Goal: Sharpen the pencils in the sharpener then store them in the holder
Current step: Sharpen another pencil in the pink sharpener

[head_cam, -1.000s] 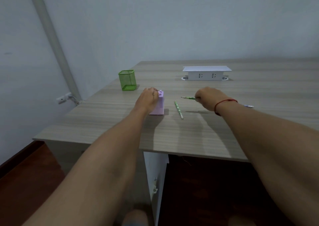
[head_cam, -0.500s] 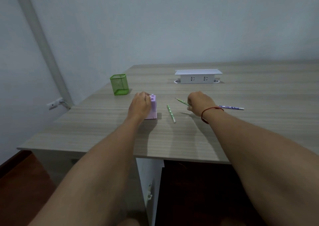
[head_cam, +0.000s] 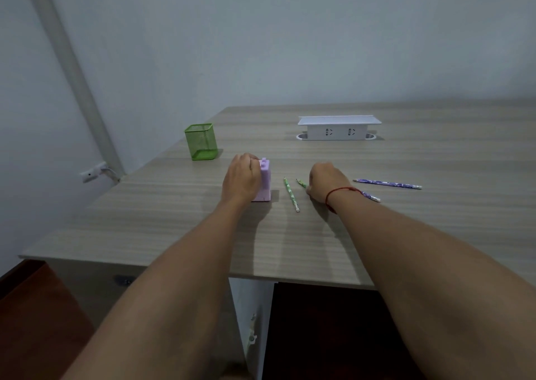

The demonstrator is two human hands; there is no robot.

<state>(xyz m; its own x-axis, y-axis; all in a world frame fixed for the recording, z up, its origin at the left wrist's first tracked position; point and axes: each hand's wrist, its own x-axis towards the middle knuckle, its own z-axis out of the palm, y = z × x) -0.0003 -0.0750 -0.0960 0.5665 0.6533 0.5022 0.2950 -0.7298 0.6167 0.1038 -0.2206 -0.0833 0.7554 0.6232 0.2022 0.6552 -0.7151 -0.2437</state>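
**Head view: left hand on the sharpener, right hand pinching a pencil**

Far left, a grey pipe (head_cam: 72, 75) runs up the wall. On the worktop (head_cam: 174, 220) the green mesh holder (head_cam: 201, 141) stands upright near the back left edge, apart from everything else. Just right of it and nearer to me, my left hand (head_cam: 242, 176) grips the purple sharpener (head_cam: 265, 181) from its left side, fingers curled over the top. The sharpener stands upright on the worktop.

Right of it a loose green pencil (head_cam: 291, 194) lies flat, running away from me and touching neither hand. Next is my right hand (head_cam: 327, 181), fingers curled down, pinching a second green pencil (head_cam: 301, 183). Its dark tip points left and away, short of the sharpener. I cannot tell whether that tip rests on the worktop. A red string (head_cam: 343, 188) circles that wrist.

At the back, beyond the right hand, sits a white socket box (head_cam: 339, 127). A half-hidden purple pencil (head_cam: 371, 197) peeks out from behind my right wrist. A full purple pencil (head_cam: 387, 183) lies flat just beyond it, reaching further right.
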